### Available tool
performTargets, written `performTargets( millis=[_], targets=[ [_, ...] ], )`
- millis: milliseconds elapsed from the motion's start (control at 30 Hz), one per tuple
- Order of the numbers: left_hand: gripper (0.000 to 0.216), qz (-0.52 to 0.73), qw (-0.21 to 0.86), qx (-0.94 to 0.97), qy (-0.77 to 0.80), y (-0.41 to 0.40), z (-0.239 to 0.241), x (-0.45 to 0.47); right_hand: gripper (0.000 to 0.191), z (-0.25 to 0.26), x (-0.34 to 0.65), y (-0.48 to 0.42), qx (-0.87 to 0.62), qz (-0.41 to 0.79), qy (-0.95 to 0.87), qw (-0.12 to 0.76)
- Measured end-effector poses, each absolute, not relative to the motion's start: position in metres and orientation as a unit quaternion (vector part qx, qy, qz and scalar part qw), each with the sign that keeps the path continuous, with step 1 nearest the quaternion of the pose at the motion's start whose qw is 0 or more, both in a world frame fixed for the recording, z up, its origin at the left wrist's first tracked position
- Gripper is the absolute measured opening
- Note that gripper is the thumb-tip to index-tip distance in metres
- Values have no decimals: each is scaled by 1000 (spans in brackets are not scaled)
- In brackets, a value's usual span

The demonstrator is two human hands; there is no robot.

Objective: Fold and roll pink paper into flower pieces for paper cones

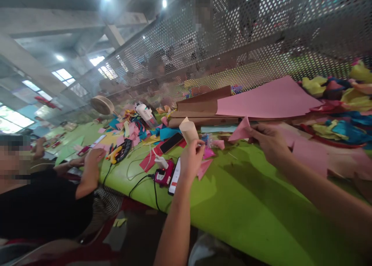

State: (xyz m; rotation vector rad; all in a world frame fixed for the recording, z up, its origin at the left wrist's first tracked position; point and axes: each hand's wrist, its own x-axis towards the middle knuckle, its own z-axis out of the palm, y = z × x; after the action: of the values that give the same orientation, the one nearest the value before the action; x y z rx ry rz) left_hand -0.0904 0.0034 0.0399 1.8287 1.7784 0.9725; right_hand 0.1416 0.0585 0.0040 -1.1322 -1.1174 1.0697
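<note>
My left hand (192,159) is closed, with its fingertips pinched at the lower end of a rolled cream paper cone (188,130) that stands up above the fist. In my right hand (269,142), thumb and fingers are closed on a folded pink paper piece (241,130), its point upward, a little above the green table. Small pink paper scraps (204,168) lie beside my left wrist. Under that wrist a lit phone (174,177) is partly covered by my forearm.
A magenta power strip (164,175) with plugs and cables sits by the green table's (232,215) front edge. Brown and pink sheets (267,99) lean along the perforated metal screen (261,37). Coloured scraps pile at right. Another person (43,208) works at left.
</note>
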Motion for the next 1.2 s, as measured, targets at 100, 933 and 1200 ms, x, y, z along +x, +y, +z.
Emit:
performTargets(
  millis=[100, 933, 1200],
  targets=[
    [9, 211, 137, 697, 671, -7, 39, -96, 45, -1, 144, 62, -495, 460, -466, 572],
    [35, 468, 139, 634, 600, 53, 36, -47, 37, 8, 141, 64, -441, 389, -538, 604],
    [19, 467, 117, 629, 611, 43, 28, -12, 20, 11, 128, 47, -493, 72, -660, 562]
  ],
)
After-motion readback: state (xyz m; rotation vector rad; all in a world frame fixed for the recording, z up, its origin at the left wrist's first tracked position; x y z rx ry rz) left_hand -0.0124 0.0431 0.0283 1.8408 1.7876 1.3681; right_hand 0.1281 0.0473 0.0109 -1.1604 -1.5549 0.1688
